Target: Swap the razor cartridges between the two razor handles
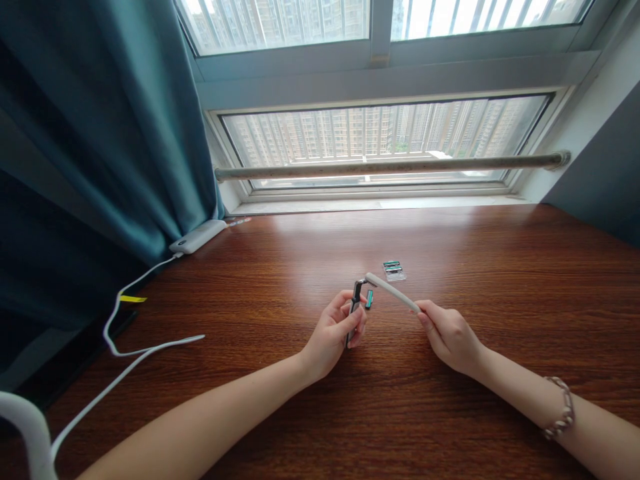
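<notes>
My left hand [340, 323] is closed around a dark razor handle [353, 312], held upright with its angled neck at the top. In my right hand [447, 333] is a white toothbrush [395, 291], pinched by the end of its handle. The toothbrush's bristles point down and meet, or nearly meet, the top of the razor handle; whether they touch I cannot tell. A teal and black razor cartridge [369, 299] lies on the table just right of my left fingers. Farther back is a clear cartridge case [395, 271] with teal and black cartridges in it.
The brown wooden table [280, 267] reaches to the window. At the far left, by the blue curtain [110, 120], lies a white power strip [199, 237]; its white cable [111, 333] curls along the left side. A yellow strip [133, 299] is near the cable.
</notes>
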`<action>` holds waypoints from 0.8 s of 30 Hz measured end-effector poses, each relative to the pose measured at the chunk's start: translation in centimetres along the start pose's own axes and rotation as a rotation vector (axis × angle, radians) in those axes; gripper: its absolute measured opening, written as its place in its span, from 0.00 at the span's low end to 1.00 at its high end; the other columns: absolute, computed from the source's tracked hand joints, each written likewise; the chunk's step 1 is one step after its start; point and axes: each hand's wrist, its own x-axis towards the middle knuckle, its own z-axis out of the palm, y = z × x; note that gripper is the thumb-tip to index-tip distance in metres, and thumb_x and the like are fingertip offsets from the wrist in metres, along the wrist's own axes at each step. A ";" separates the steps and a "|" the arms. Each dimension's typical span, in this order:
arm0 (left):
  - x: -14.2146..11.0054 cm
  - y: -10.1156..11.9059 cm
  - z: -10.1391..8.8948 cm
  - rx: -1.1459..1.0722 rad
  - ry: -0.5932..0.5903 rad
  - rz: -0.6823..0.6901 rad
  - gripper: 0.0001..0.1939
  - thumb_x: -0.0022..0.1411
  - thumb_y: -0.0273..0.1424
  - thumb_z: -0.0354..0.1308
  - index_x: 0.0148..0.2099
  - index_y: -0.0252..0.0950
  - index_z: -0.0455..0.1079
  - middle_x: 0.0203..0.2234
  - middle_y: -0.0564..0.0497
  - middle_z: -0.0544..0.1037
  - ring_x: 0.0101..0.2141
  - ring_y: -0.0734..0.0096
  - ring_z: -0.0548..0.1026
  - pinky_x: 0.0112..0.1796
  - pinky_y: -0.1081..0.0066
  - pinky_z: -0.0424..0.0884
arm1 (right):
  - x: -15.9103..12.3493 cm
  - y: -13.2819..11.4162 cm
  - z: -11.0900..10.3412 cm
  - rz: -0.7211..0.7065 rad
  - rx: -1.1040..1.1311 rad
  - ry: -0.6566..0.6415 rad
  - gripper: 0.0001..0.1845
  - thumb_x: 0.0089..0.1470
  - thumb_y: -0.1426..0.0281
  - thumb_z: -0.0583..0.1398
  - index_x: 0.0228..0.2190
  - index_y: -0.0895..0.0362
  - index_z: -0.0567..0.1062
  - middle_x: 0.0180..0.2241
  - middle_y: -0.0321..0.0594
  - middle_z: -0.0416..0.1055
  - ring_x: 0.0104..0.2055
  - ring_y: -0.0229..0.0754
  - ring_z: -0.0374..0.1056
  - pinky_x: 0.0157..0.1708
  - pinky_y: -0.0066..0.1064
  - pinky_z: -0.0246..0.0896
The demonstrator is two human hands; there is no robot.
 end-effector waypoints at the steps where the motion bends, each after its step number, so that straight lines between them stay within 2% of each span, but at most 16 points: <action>1: 0.0 0.0 0.0 0.013 0.005 0.003 0.06 0.58 0.32 0.53 0.39 0.38 0.61 0.19 0.58 0.60 0.18 0.83 0.56 0.18 0.78 0.50 | 0.0 0.0 0.0 0.013 0.006 0.012 0.08 0.58 0.73 0.46 0.35 0.57 0.64 0.22 0.34 0.62 0.21 0.36 0.60 0.23 0.27 0.51; 7: 0.0 -0.1 -0.1 0.070 0.015 0.021 0.06 0.58 0.31 0.54 0.39 0.39 0.61 0.20 0.59 0.57 0.19 0.83 0.54 0.19 0.78 0.49 | -0.1 -0.4 -0.1 0.004 0.050 -0.018 0.08 0.58 0.73 0.46 0.35 0.56 0.63 0.23 0.35 0.64 0.22 0.36 0.61 0.24 0.27 0.52; 10: 0.0 -0.2 -0.1 0.083 0.017 0.030 0.06 0.57 0.31 0.55 0.38 0.39 0.62 0.20 0.59 0.57 0.19 0.84 0.53 0.20 0.78 0.49 | -0.2 -0.6 -0.1 0.020 0.056 0.010 0.08 0.58 0.73 0.45 0.34 0.57 0.63 0.22 0.35 0.63 0.20 0.36 0.60 0.23 0.27 0.52; 13: 0.0 -0.2 -0.2 0.087 0.011 0.026 0.06 0.57 0.31 0.55 0.38 0.38 0.62 0.19 0.59 0.56 0.18 0.84 0.52 0.20 0.77 0.49 | -0.2 -0.7 -0.2 -0.018 0.053 -0.007 0.08 0.58 0.73 0.45 0.35 0.57 0.63 0.23 0.36 0.65 0.22 0.36 0.61 0.24 0.27 0.53; 24: -0.1 0.1 0.0 0.049 0.044 0.006 0.08 0.55 0.31 0.57 0.38 0.38 0.63 0.20 0.59 0.59 0.18 0.84 0.54 0.20 0.77 0.50 | -0.1 -0.8 -0.2 -0.016 0.010 -0.001 0.09 0.58 0.73 0.45 0.35 0.57 0.63 0.21 0.36 0.64 0.21 0.37 0.61 0.23 0.27 0.53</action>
